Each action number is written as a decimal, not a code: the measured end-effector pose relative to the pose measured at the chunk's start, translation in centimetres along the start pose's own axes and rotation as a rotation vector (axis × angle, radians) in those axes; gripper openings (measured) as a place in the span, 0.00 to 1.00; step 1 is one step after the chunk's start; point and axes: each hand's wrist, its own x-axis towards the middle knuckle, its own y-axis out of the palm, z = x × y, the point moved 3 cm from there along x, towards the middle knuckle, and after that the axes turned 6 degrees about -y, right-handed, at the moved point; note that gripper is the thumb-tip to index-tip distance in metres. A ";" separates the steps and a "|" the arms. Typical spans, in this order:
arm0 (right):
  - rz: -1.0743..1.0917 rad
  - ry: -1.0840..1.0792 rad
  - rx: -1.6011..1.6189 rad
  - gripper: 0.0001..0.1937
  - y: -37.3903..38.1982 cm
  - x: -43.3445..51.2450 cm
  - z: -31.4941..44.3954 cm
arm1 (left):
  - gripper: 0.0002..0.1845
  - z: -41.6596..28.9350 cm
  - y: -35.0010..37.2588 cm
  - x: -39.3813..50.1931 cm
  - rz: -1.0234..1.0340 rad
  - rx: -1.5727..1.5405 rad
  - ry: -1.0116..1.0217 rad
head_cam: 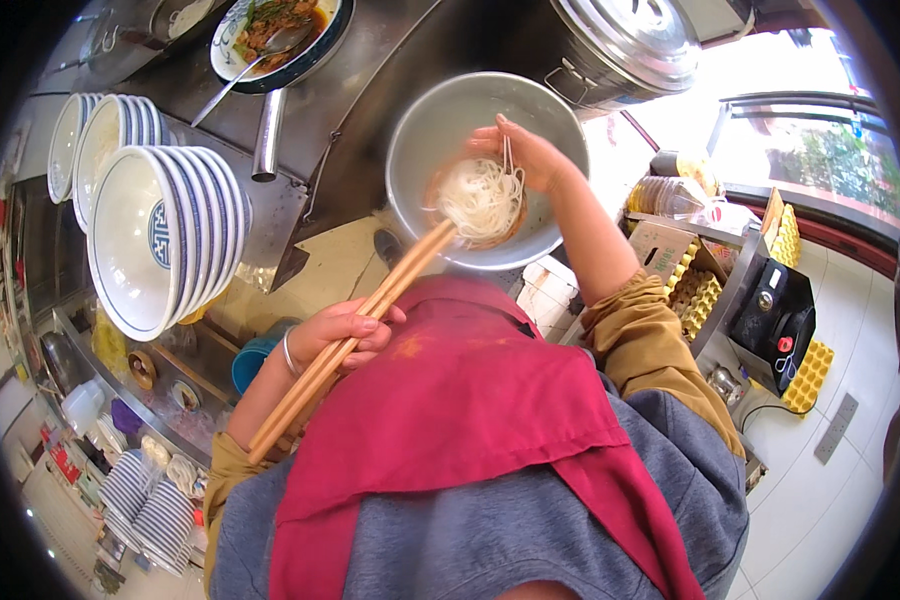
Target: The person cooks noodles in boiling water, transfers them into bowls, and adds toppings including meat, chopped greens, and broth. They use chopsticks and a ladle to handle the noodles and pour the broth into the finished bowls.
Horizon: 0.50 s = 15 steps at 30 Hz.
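My left hand, with a metal bangle at the wrist, is closed around long wooden sticks, seemingly chopsticks; one may be a strainer's handle. Their far ends reach the near edge of a bundle of white noodles. The noodles lie on a round brownish thing, perhaps a strainer, inside a large metal basin. At the noodles' upper right is my right hand, with a few strands caught at its fingers, which are partly blurred. Cloudy liquid seems to fill part of the basin.
Stacked white-and-blue bowls stand at left. Beyond them, a pan holds a dish of cooked food with a spoon. A lidded steel pot is behind the basin. Right are an oil bottle, egg trays and a black appliance.
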 end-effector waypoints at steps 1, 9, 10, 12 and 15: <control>0.081 -0.045 -0.080 0.27 1.0 -0.3 1.3 | 0.19 0.1 -0.1 -0.1 -0.016 0.020 -0.007; 0.133 0.072 -1.733 0.25 9.2 -1.5 2.4 | 0.20 -0.5 -1.1 3.4 0.054 0.022 -0.045; 0.154 0.081 -1.989 0.25 9.8 -1.3 1.5 | 0.20 -0.7 -1.1 4.0 0.104 0.014 -0.050; 0.245 0.252 -2.127 0.24 10.0 -1.1 -0.1 | 0.19 -1.4 -1.4 5.0 0.118 0.045 -0.083; 0.310 0.158 -2.086 0.19 9.8 -1.7 -1.1 | 0.19 -1.4 -1.5 5.9 0.102 0.139 -0.094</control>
